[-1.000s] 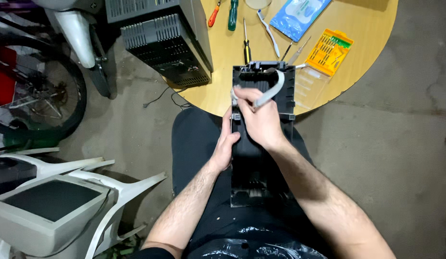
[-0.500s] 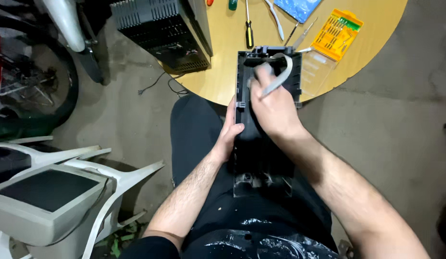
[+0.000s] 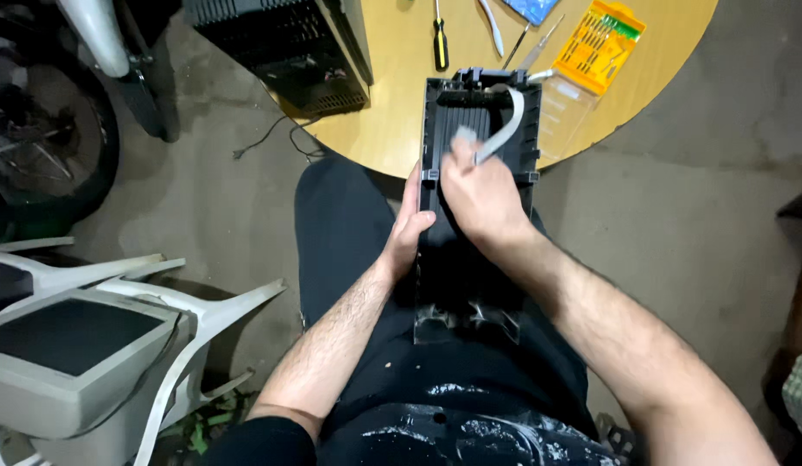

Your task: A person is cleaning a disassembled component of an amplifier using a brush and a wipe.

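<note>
A long black plastic housing (image 3: 479,112) lies from my lap onto the edge of a round wooden table (image 3: 392,78). My left hand (image 3: 408,229) grips its left side wall. My right hand (image 3: 479,190) rests over the housing's middle and pinches the end of a flat grey ribbon cable (image 3: 509,125), which curves up toward the housing's far end. The lower part of the housing (image 3: 466,319) lies on my dark trousers.
On the table stand a black electronic unit with vents (image 3: 289,43), a black-handled screwdriver (image 3: 439,43), pliers (image 3: 494,26), an orange bit set (image 3: 601,39) and a clear lid (image 3: 563,108). A white plastic chair with a grey monitor (image 3: 82,345) is at left; a motorbike wheel (image 3: 47,147) sits beyond it.
The view has tilted so the table sits higher in frame. My right hand has slid slightly down the housing, still holding the ribbon cable. The left hand keeps its grip.
</note>
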